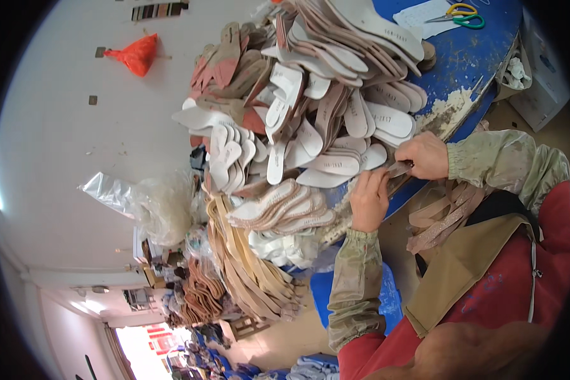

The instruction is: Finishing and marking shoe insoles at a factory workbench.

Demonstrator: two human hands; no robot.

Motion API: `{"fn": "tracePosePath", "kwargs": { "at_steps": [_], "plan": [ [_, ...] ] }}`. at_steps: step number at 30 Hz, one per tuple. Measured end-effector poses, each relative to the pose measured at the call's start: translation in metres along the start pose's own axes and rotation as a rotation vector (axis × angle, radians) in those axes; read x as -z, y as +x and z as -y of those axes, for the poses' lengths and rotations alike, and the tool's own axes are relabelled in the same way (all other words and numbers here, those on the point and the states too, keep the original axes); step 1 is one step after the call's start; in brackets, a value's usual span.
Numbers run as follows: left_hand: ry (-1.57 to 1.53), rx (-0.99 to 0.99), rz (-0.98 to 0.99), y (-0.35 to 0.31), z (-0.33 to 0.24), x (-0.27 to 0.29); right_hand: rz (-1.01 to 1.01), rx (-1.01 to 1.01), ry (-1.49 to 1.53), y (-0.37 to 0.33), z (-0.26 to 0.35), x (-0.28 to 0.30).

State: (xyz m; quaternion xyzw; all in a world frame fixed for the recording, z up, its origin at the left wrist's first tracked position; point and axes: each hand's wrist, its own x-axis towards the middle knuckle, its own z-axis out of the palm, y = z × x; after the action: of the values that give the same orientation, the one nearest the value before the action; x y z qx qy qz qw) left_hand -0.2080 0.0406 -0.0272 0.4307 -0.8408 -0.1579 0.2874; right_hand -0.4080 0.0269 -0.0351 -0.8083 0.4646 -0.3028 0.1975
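Observation:
At the table's near edge my left hand (368, 199) pinches one end of a short, thin greyish-pink strip (398, 169). My right hand (424, 155) is closed round the other end, so the strip spans the small gap between the hands. A tiny dark spot shows by the right fingertips, too small to name. Under my hands, glittery pinkish strips (446, 212) hang across my lap. White shoe insoles (342, 163) lie in overlapping stacks just beyond my fingers, with dark printing on many.
Yellow-handled and green-handled scissors (465, 16) rest on paper atop the blue table (449, 57), whose edge has dried glue-like crust. Long beige strips (247, 266) drape off the side beside clear plastic bags (164, 212). A blue stool-like object (391, 294) stands below my left forearm.

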Motion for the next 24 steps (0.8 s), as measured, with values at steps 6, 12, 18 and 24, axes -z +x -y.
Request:
{"fn": "tracePosePath", "kwargs": {
  "at_steps": [6,12,18,24],
  "plan": [
    [0.035,-0.048,0.040,0.008,-0.023,-0.010,0.026,-0.064,-0.117,-0.022,0.005,0.019],
    [-0.014,-0.001,0.007,0.007,-0.046,-0.017,0.065,0.078,-0.323,-0.029,0.005,0.025],
    [-0.039,0.019,-0.219,-0.004,-0.075,-0.013,0.157,-0.102,-0.159,-0.055,-0.009,0.057],
    [-0.846,0.474,-0.433,0.003,-0.070,-0.011,-0.223,-0.056,0.487,-0.011,0.028,0.086]
  ]
}}
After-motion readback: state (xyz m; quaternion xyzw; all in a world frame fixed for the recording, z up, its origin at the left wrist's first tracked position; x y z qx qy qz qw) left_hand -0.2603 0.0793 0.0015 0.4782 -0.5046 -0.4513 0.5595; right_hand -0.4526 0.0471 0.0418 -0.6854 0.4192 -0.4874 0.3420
